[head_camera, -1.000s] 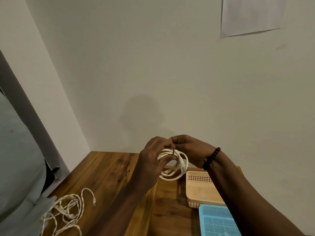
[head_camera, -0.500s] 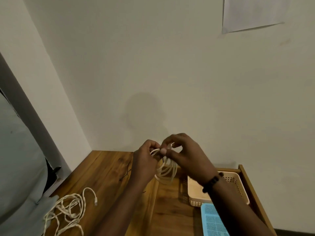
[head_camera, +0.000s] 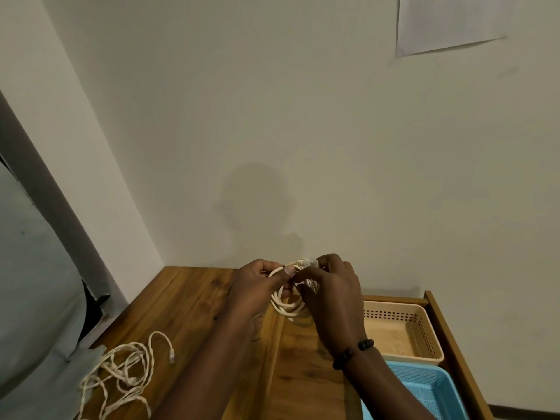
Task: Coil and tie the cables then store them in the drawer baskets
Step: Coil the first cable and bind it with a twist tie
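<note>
White cables (head_camera: 291, 301): 2; baskets (head_camera: 403, 334): 2; hands (head_camera: 257, 286): 2.

- My counter (head_camera: 188, 301): grained wood, faint sheen.
- Coil (head_camera: 288, 304) I hold: smooth cream plastic sheath.
- Loose cable (head_camera: 127, 368): twisted, rougher.
- Beige basket (head_camera: 403, 334) and blue basket (head_camera: 424, 389): perforated matt plastic.
- Wristband (head_camera: 353, 353): glossy black beads.

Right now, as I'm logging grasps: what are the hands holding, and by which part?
Both hands hold the coiled cable by the top of its loops: left hand on the left side, right hand pinching near the plugs.
</note>
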